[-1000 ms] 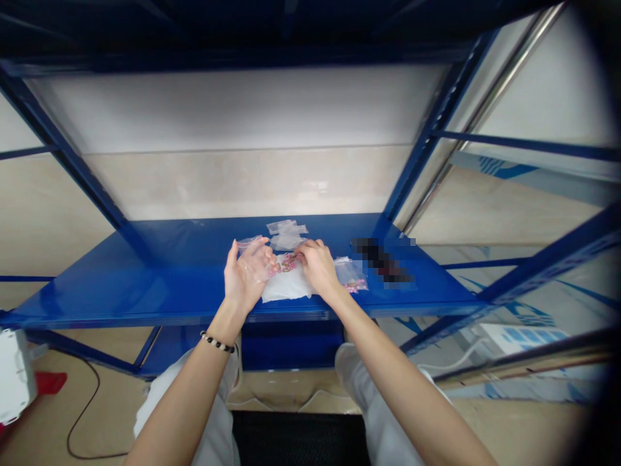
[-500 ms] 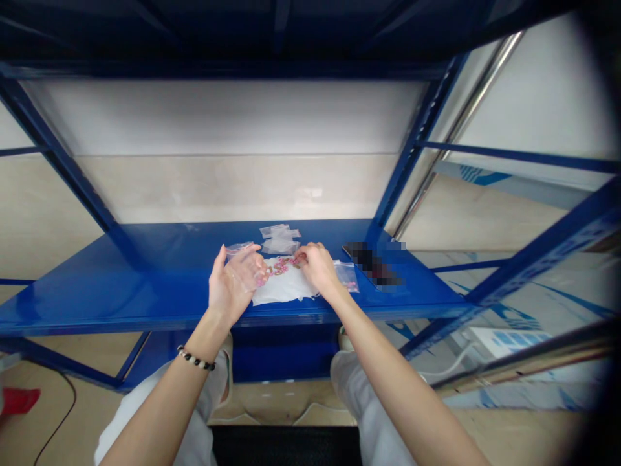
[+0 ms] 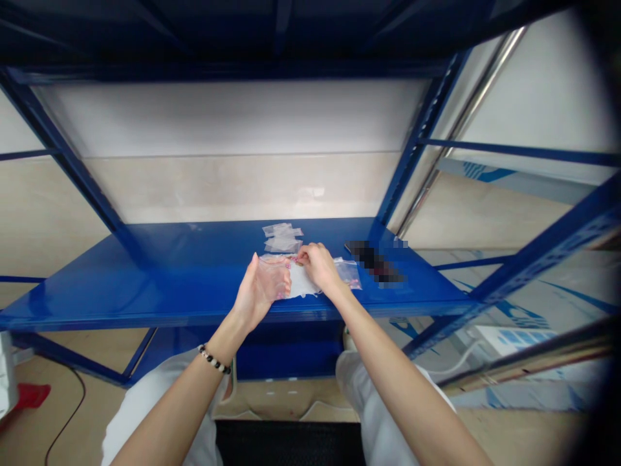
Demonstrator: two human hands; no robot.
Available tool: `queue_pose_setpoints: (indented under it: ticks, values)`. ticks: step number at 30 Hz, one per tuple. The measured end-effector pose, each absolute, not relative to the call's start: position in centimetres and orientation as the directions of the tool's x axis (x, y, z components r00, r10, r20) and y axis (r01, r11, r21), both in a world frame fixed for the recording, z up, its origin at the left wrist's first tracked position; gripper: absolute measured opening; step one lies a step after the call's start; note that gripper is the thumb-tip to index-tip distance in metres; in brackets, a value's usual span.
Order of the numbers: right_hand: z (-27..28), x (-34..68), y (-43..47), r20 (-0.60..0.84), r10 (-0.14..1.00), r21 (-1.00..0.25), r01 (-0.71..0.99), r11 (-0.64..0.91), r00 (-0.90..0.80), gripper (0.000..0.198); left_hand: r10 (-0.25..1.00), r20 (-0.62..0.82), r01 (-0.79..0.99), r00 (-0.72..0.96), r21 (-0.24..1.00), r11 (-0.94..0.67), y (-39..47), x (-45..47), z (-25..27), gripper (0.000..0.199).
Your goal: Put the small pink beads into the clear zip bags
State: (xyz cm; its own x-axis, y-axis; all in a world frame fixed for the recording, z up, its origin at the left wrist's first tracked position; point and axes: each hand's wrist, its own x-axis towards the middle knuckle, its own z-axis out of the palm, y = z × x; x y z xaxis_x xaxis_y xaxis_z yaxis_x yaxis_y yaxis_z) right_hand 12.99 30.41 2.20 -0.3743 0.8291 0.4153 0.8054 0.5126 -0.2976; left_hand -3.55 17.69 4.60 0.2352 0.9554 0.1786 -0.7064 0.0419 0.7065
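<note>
Near the front edge of the blue metal shelf (image 3: 145, 285), your left hand (image 3: 264, 291) grips a small clear plastic bag (image 3: 274, 262) while your right hand (image 3: 317, 266) pinches at its mouth; one filled bag (image 3: 350, 273) lies beside, empties (image 3: 281, 237) wait behind

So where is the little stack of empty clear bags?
In the head view, the stack of empty bags lies on the blue shelf, just behind the right hand, left of the blurred dark object.
</note>
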Motion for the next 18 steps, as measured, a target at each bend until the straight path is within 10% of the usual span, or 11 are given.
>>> queue_pose_setpoints:
  ticks: [11, 18]
  values:
    - [2.3, 13.4, 31.1, 0.548, 0.746, -0.321, 0.728, 0.606, -0.379, 0.023, 0.959, 0.170, -0.640, 0.228, 0.768, 0.016, 17.0, -2.5, 4.3, 0.056]
    - [5.2, 13.3, 28.7, 0.620, 0.761, -0.595, 0.517, 0.616, -0.193, 0.008, 0.960, 0.147, -0.678, 0.238, 0.733, 0.056, 17.0, -2.6, 4.1, 0.058]
